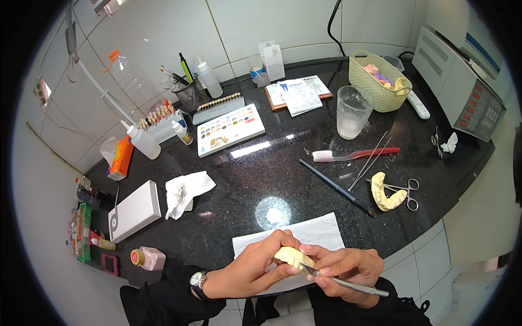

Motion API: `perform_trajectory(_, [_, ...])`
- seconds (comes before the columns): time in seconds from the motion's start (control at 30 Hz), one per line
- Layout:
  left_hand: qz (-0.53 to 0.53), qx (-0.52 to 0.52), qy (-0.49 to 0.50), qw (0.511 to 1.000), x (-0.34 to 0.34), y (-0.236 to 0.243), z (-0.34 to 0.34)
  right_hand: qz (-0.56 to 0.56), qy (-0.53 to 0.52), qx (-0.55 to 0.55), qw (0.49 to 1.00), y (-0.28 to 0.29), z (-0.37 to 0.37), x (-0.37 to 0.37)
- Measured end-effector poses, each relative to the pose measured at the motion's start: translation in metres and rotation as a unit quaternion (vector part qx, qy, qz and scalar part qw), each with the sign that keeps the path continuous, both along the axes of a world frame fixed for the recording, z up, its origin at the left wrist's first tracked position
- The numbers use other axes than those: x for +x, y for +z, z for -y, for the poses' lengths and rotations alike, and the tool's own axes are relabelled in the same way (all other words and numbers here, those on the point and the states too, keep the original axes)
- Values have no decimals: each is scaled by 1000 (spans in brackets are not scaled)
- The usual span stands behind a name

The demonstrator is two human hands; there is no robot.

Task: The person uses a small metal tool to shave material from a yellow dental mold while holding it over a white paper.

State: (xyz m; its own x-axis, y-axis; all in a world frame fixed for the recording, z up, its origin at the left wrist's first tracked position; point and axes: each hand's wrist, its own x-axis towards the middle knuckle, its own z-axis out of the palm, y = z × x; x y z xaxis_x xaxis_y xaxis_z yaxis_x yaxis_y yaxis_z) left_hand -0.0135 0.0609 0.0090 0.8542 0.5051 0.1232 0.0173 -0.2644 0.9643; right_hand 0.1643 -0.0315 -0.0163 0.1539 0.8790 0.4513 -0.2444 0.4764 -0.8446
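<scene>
With our left hand [253,266], we hold a small cream cast [291,256] over the white cloth [321,231] at the desk's [234,185] near edge. Our right hand [353,267] has its grip around a knife [361,287], blade tip at the cast. To our right lies a horseshoe cast [386,200], beside a clamp [412,194].
</scene>
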Motion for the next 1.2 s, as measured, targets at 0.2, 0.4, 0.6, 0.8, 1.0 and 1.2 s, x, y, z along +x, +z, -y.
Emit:
perform_trajectory(0.2, [-15,-45,-8,999,1,1,-2,-7,20,-42,999,4,1,2])
perform_trajectory(0.4, [-3,-16,-72,997,1,4,-5,-89,-37,-44,994,4,11,12])
perform_trajectory(0.6, [-26,-23,-82,996,-2,4,-8,15,27,-34,999,8,8,9])
perform_trajectory(0.8, [-6,4,-80,997,-2,1,-11,-57,49,-43,996,0,6,3])
perform_trajectory(1.0, [-8,-10,-82,997,-1,5,-12,-91,87,-81,989,2,8,4])
perform_trajectory(1.2, [-19,-13,-95,995,-3,3,-13,-120,86,-67,987,-4,5,3])
